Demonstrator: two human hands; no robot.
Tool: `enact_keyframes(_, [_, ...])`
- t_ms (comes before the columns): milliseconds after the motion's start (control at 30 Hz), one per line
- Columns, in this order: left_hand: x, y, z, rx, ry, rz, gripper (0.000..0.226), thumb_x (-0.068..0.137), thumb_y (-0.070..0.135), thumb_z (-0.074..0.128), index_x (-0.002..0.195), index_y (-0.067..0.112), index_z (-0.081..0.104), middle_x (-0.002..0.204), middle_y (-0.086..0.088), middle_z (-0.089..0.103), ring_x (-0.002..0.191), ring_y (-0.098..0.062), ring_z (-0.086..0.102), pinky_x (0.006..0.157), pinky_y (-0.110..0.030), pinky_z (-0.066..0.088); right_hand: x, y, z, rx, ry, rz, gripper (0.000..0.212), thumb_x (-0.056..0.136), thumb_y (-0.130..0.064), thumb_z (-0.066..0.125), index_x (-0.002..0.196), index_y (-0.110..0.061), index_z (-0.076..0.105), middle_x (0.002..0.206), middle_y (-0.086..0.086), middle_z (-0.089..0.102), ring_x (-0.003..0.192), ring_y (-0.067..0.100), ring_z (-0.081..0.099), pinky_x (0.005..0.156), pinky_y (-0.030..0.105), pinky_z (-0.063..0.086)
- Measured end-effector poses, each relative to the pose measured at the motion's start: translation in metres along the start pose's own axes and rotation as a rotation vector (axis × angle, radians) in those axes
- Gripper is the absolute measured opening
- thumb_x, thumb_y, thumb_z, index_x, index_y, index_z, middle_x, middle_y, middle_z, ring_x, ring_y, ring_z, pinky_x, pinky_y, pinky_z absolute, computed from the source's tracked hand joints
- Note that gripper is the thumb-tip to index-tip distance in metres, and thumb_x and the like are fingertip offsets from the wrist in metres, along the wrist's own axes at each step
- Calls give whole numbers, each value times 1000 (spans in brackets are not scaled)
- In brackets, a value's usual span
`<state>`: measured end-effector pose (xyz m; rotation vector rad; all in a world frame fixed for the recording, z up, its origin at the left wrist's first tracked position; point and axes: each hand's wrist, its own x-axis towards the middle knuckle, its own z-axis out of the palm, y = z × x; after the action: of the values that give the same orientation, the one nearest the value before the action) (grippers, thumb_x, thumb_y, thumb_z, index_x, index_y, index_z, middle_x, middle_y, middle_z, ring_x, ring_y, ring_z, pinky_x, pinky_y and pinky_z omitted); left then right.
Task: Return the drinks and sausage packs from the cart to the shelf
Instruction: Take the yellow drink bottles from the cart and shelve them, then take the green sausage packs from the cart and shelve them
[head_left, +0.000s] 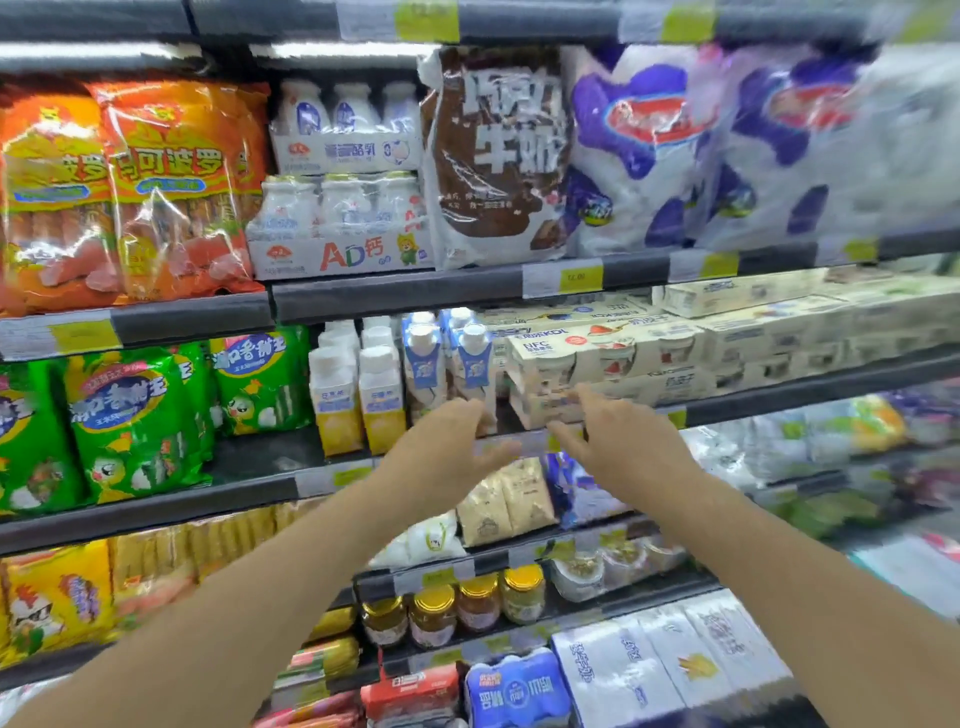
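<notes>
Drink bottles (472, 364) with blue labels stand upright on the middle shelf (779, 400)
Both hands empty, fingers spread: left hand (447, 452) at 6 o'clock below them, right hand (618, 441) at 4 o'clock

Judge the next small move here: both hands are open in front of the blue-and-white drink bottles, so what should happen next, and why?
Probably draw both hands back toward the cart for another item. The left hand and right hand are open and empty, and the blue-and-white bottles stand upright on the shelf.
</notes>
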<state>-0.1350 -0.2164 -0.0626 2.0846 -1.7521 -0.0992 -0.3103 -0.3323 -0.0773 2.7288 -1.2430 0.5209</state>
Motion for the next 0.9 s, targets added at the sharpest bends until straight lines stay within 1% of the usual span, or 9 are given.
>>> enact_keyframes(67, [22, 51, 32, 110, -103, 104, 61, 92, 59, 49, 136, 17, 47, 133, -3, 52, 121, -22, 50, 98, -36, 44, -35, 58, -8, -61, -46, 118, 55, 99, -59, 36, 130, -15, 44, 103, 9, 69, 95, 31, 67, 64, 37, 45])
enact_keyframes(167, [51, 129, 85, 232, -192, 252, 69, 91, 62, 46, 140, 13, 42, 137, -10, 50, 125, -30, 47, 99, -41, 43, -97, 150, -22, -73, -140, 294, 63, 96, -62, 37, 143, -19, 41, 129, 6, 62, 113, 29, 62, 79, 39, 50])
enact_keyframes(233, [64, 186, 118, 264, -232, 316, 75, 90, 65, 44, 145, 14, 38, 144, -12, 47, 129, -32, 46, 101, -43, 43, -143, 207, -33, -62, -150, 369, 67, 94, -65, 41, 142, -20, 44, 129, 5, 61, 116, 27, 58, 85, 38, 52])
enact_keyframes(300, [71, 245, 149, 253, -254, 373, 74, 91, 63, 43, 146, 14, 37, 150, -12, 41, 134, -32, 43, 105, -43, 40, -191, 258, -43, -129, -154, 429, 73, 92, -68, 41, 141, -14, 45, 130, 7, 59, 118, 27, 56, 93, 40, 51])
enact_keyframes(400, [73, 328, 195, 226, -280, 475, 68, 92, 58, 47, 142, 11, 39, 147, -14, 42, 132, -33, 43, 105, -43, 39, -264, 323, -59, -231, -204, 535, 84, 90, -73, 37, 148, -12, 38, 150, 11, 44, 137, 29, 43, 108, 43, 42])
enact_keyframes(500, [73, 399, 237, 265, -315, 600, 77, 90, 64, 46, 146, 12, 32, 150, -14, 38, 135, -34, 38, 107, -48, 37, -328, 376, -77, -270, -219, 654, 83, 88, -74, 40, 143, -13, 41, 151, 11, 42, 137, 30, 41, 108, 45, 41])
enact_keyframes(667, [71, 507, 291, 348, -383, 827, 89, 92, 67, 36, 157, 16, 3, 162, -11, 17, 146, -31, 22, 115, -54, 22, -407, 444, -93, -311, -267, 860, 97, 88, -78, 30, 156, -9, 23, 163, 12, 22, 150, 30, 21, 118, 44, 29])
enact_keyframes(800, [78, 585, 340, 332, -408, 965, 87, 91, 68, 35, 156, 15, 10, 162, -9, 17, 147, -30, 17, 115, -53, 18, -448, 495, -94, -271, -314, 1022, 97, 89, -77, 29, 159, -12, 12, 166, 12, 7, 153, 30, 9, 121, 45, 19])
enact_keyframes(900, [94, 639, 381, 333, -442, 1042, 89, 90, 72, 31, 157, 19, 8, 162, -11, 14, 149, -32, 13, 118, -55, 15, -470, 536, -94, -287, -335, 1122, 98, 87, -78, 32, 158, -13, 15, 166, 10, 11, 152, 28, 14, 119, 44, 20])
